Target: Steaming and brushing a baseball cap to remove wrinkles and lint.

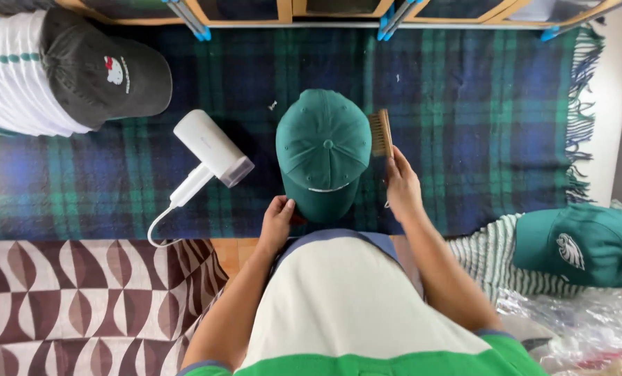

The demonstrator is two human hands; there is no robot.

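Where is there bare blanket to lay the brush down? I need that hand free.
Right of the brush in the right hand, the blanket lies bare to its fringe. Left is crowded: steamer, green cap, dark cap.

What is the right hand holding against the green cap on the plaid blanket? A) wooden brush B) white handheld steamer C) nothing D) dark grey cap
A: the right hand grips a wooden brush beside the green cap, while the white steamer lies untouched on the blanket.
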